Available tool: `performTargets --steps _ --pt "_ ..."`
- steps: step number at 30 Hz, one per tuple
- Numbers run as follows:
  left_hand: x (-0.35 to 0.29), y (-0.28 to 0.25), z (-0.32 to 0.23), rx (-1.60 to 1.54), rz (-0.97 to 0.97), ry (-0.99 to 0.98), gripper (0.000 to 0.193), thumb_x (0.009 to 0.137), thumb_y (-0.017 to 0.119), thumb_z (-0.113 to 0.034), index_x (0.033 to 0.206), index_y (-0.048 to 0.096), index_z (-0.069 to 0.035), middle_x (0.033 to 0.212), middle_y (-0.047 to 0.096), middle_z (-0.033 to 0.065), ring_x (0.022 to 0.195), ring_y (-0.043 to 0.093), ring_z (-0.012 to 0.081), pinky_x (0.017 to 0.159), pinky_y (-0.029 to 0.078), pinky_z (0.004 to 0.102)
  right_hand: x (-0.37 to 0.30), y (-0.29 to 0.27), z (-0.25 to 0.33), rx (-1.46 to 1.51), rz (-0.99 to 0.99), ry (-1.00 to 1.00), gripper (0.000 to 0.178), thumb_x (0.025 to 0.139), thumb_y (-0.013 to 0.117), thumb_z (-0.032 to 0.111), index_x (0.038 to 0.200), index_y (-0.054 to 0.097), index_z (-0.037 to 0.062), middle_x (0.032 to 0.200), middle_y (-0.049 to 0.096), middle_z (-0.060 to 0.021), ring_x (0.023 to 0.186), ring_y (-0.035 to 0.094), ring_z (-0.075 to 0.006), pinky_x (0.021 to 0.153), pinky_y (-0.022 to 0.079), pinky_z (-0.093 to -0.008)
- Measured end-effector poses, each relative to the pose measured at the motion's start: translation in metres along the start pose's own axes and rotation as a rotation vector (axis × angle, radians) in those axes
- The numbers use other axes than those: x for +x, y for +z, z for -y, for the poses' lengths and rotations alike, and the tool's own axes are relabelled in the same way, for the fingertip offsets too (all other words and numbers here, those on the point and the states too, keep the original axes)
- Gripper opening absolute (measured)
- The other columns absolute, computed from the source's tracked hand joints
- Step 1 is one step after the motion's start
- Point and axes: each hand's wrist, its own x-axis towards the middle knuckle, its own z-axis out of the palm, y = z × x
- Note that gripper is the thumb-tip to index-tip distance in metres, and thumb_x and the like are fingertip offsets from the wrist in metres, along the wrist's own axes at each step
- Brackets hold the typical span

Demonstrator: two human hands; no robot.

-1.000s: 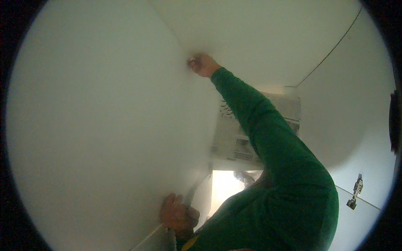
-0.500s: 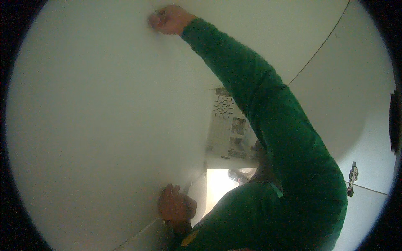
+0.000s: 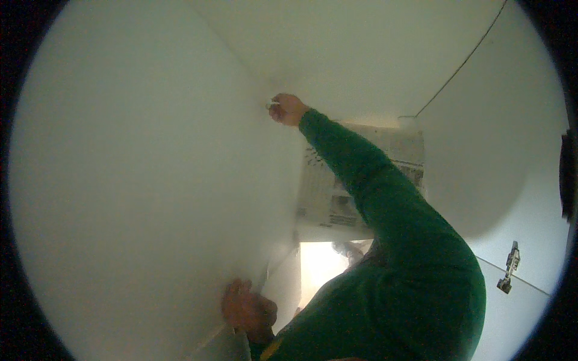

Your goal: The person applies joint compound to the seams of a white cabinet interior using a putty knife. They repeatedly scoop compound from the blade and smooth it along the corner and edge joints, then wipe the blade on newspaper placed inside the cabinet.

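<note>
White smooth panel (image 3: 138, 180) gets steadied by the left hand (image 3: 244, 308) low down, grip flat, while the right hand (image 3: 286, 109) pinches something tiny up top, can't tell what.

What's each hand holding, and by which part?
Right hand, raised to the white panel, pinches something small and pale in its fingers; what it is cannot be told. Left hand presses the panel's lower edge.
</note>
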Motion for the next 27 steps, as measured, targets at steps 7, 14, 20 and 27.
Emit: performTargets --steps 7,14,20,27 --pt "0.002 -0.01 -0.008 0.014 0.148 -0.161 0.026 0.08 0.048 -0.031 0.086 0.061 -0.01 0.096 0.065 0.0118 0.09 0.062 0.0361 0.076 0.049 0.05 0.045 -0.006 -0.021 0.146 0.272 -0.122 0.013 0.095 0.042 0.014 0.096 0.05 0.0031 0.081 0.056 -0.0137 0.067 0.052 -0.0222 0.055 0.046 -0.0326" --pt "0.004 -0.016 -0.003 -0.054 0.085 0.076 0.022 0.076 0.051 -0.025 0.084 0.064 -0.009 0.1 0.066 0.0117 0.096 0.063 0.0346 0.08 0.051 0.0502 -0.011 0.06 0.005 -1.555 0.325 -1.081 0.014 0.094 0.043 0.013 0.097 0.052 0.0022 0.081 0.058 -0.0139 0.068 0.056 -0.0244 0.057 0.048 -0.0319" --pt "-0.006 -0.023 -0.004 0.078 0.208 0.001 0.028 0.07 0.057 -0.019 0.091 0.068 -0.006 0.11 0.065 0.0164 0.099 0.063 0.0363 0.083 0.052 0.0469 -0.117 0.223 0.015 -1.608 0.306 -1.01 0.019 0.094 0.045 0.01 0.102 0.051 -0.0068 0.101 0.062 -0.0196 0.094 0.063 -0.0257 0.075 0.054 -0.0346" --pt "0.007 -0.008 -0.007 -0.152 -0.074 0.093 0.031 0.082 0.053 -0.023 0.105 0.059 -0.004 0.109 0.064 0.0175 0.097 0.062 0.036 0.082 0.05 0.0486 -0.143 0.289 0.076 -1.515 0.367 -1.371 0.023 0.093 0.047 0.013 0.109 0.054 -0.0011 0.079 0.066 -0.0111 0.067 0.064 -0.0237 0.063 0.054 -0.0363"
